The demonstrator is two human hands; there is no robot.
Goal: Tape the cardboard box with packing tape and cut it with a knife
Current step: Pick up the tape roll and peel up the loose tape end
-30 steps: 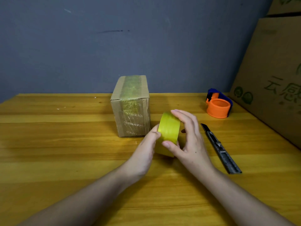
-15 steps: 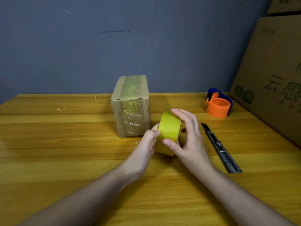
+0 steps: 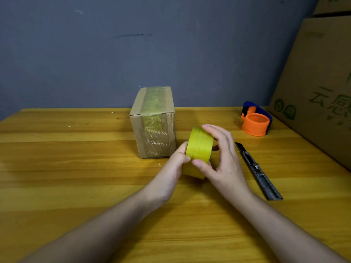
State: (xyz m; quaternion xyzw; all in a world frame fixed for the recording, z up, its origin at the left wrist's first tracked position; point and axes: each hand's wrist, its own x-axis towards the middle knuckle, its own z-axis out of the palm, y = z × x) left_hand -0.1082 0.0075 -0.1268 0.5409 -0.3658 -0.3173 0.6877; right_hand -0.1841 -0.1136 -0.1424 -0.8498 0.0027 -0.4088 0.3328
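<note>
A small cardboard box stands upright mid-table, with yellowish tape running over its top and down its front. Just right of it, a yellow roll of packing tape is held on edge above the table between both hands. My right hand grips the roll from the right, thumb on its near face. My left hand pinches at the roll's lower left edge with thumb and fingertip. A dark utility knife lies on the table to the right of my right hand, blade end pointing away.
An orange and blue tape dispenser sits at the back right. A large cardboard carton leans along the table's right side. A grey wall stands behind the wooden table.
The left hand's fingers have shifted slightly along the roll's lower left edge. The roll, box and knife stay where they were.
</note>
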